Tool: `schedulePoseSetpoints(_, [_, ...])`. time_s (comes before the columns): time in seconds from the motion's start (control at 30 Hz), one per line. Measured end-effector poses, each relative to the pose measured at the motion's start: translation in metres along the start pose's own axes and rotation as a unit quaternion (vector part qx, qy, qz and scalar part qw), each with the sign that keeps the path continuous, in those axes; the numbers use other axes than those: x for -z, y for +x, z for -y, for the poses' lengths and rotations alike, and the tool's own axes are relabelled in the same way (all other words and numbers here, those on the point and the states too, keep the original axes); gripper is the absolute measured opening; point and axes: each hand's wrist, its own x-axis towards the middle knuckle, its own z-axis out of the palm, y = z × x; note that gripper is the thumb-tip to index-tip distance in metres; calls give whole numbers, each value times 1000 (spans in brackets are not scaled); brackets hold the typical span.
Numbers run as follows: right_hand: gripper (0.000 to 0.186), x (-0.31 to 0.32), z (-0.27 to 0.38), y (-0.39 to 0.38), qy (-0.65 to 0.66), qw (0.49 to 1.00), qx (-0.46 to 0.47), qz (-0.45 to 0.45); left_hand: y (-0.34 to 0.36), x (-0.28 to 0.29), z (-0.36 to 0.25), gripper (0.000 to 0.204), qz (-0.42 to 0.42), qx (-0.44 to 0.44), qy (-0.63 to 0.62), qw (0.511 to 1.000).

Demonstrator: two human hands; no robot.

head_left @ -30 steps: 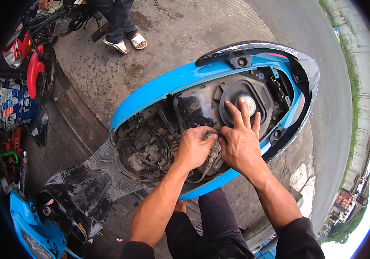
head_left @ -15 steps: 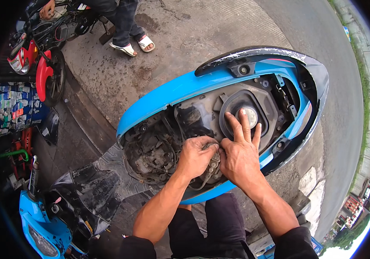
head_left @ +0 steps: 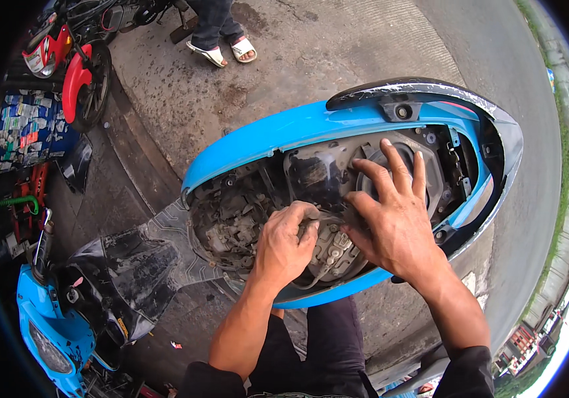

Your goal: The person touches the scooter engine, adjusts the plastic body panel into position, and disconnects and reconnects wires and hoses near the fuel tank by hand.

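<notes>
In the head view, the blue scooter [head_left: 231, 225] lies with its long axis running from near left to far right; its front cowl [head_left: 59, 331] is at the near left and its tail [head_left: 506, 136] points right. The open body bay lies beneath and beyond both hands. The left hand [head_left: 283, 245] is curled; whether it grips anything cannot be told. The right hand [head_left: 397, 219] is splayed, unclenched, over the bay's right half. A metal fitting [head_left: 333, 249] sits between the hands.
</notes>
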Motion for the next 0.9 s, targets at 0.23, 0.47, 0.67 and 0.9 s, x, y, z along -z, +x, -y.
schedulePoseSetpoints(0.23, [23, -32, -29, 27, -33, 987, 130, 84, -9, -42, 7, 23, -205, -188, 64, 958])
schedulePoseSetpoints(0.47, [23, -24, -34, 31, -13, 983, 147, 112, -54, -94, 8, 34, -215, -172, 120, 954])
schedulePoseSetpoints(0.67, [23, -30, -38, 31, -10, 982, 156, 104, -52, -91, 23, 37, -196, -233, 170, 937])
schedulePoseSetpoints(0.9, [21, -27, -43, 31, 20, 983, 157, 90, -57, -93, 23, 40, -182, -224, 181, 940])
